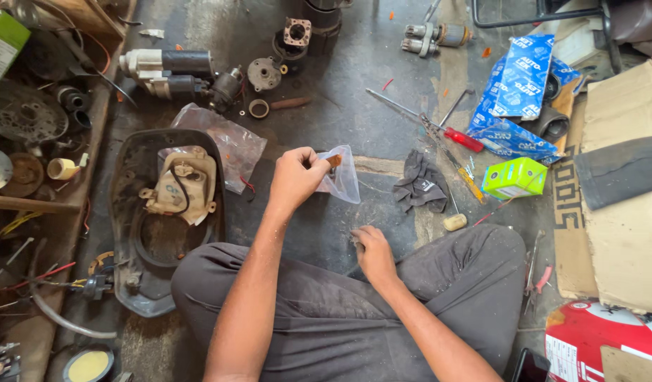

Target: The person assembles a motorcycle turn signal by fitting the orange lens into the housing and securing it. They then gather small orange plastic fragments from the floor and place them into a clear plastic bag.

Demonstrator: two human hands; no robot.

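- The person sits cross-legged on a dark, dirty floor [354, 106] in grey trousers
- The left hand [295, 177] is lifted up and pinches the top of a small clear plastic bag [342, 180] — its fingers are closed tight on the bag
- A little orange-brown piece [334, 160] sits right at the fingertips, at the mouth of the bag
- The bag hangs down from the hand, just above the floor
- The right hand [373, 251] is low, near the right knee, with fingers curled and tips close to the floor; I cannot tell if it holds something tiny
- To the left lies a dark plastic cover [131, 212] with a cream-coloured part [184, 185] inside it
- A bigger clear bag [230, 145] lies just beside that cover
- To the right of the small bag lies a dark grey cloth [419, 185]
- Past the cloth are a red-handled screwdriver [429, 124] and a yellow-handled one [462, 173]
- A small green box [515, 177] and blue packets [517, 92] sit farther right
- Up top — a starter motor [172, 74] and round metal parts
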